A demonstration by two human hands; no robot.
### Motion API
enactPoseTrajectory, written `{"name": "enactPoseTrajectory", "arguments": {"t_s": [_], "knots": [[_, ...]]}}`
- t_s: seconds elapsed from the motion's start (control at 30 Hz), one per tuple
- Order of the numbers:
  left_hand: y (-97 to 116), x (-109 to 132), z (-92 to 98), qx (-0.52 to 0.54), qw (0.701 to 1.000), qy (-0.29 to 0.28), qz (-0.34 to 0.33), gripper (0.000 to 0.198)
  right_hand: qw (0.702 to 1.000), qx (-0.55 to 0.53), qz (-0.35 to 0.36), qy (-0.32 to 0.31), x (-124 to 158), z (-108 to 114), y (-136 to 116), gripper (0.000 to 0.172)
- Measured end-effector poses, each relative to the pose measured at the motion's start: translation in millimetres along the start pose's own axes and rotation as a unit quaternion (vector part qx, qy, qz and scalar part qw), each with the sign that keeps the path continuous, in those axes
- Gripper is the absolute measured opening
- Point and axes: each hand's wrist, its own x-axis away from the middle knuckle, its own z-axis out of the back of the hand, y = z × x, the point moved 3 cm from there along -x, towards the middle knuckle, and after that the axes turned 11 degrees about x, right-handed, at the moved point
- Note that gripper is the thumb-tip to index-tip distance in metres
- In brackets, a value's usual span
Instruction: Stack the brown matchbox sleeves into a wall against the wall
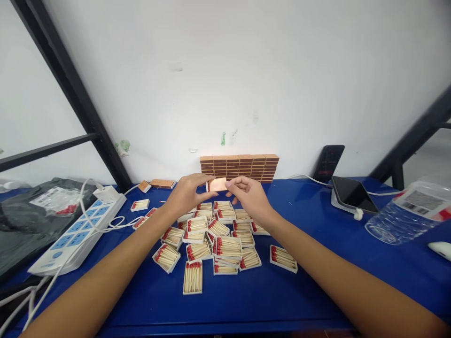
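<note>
Held up over the blue tabletop is a matchbox, its pale broad face catching the light. My left hand is closed on its left end, where a white tray edge with a bit of red shows. The fingertips of my right hand pinch the right end. Beneath my hands lies a loose heap of open matchbox trays, filled with red-tipped matches. One tray lies at the front of the heap and another tray sits apart on the right.
Behind my hands, a stacked block of matchboxes stands against the wall. On the left are a white power strip, cables and a black plastic bag. A phone on a stand and a clear plastic container occupy the right.
</note>
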Motion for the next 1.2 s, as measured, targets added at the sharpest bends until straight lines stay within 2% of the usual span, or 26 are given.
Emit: {"name": "enactPoseTrajectory", "arguments": {"t_s": [0.17,0.27,0.33,0.43,0.53,0.67,0.87,1.0,1.1,1.2], "knots": [[-7.0,-1.6,10.1,-0.003,1.0,0.006,0.012,0.044,1.0,0.019,0.019,0.006,-6.9,8.0,1.5,0.033],[-1.8,-2.2,6.9,0.014,1.0,-0.012,0.009,0.042,0.991,0.091,0.097,-0.008,-5.5,9.3,-3.6,0.047],[1.1,-2.3,3.2,0.019,0.999,-0.029,0.006,0.044,0.973,0.16,0.164,-0.034,-4.2,8.9,-6.8,0.055],[0.4,-2.4,0.2,0.022,0.998,-0.046,0.021,0.049,0.948,0.228,0.214,-0.063,-6.4,9.5,-4.7,0.043],[-2.6,-2.5,1.6,0.032,0.998,-0.049,0.039,0.051,0.946,0.241,0.209,-0.057,-11.6,12.3,1.7,0.038],[-2.3,-2.5,4.1,0.051,0.995,-0.057,0.067,0.045,0.952,0.236,0.184,-0.062,-14.4,12.9,6.7,0.038],[-4.8,-2.3,8.1,0.129,0.977,-0.048,0.163,0.041,0.952,0.245,0.175,-0.06,-14.9,14.6,7.9,0.037],[-22.6,-1.8,22.1,0.131,0.97,-0.053,0.2,0.044,0.949,0.27,0.156,-0.047,-22.0,26.4,12.6,0.039],[-48.0,2.7,41.4,0.112,0.964,-0.056,0.234,0.049,0.939,0.307,0.154,-0.034,-31.9,43.5,20.1,0.039],[-77.1,12.0,64.6,0.084,0.954,-0.052,0.284,0.056,0.916,0.359,0.174,-0.04,-43.0,61.8,32.9,0.036]]}}
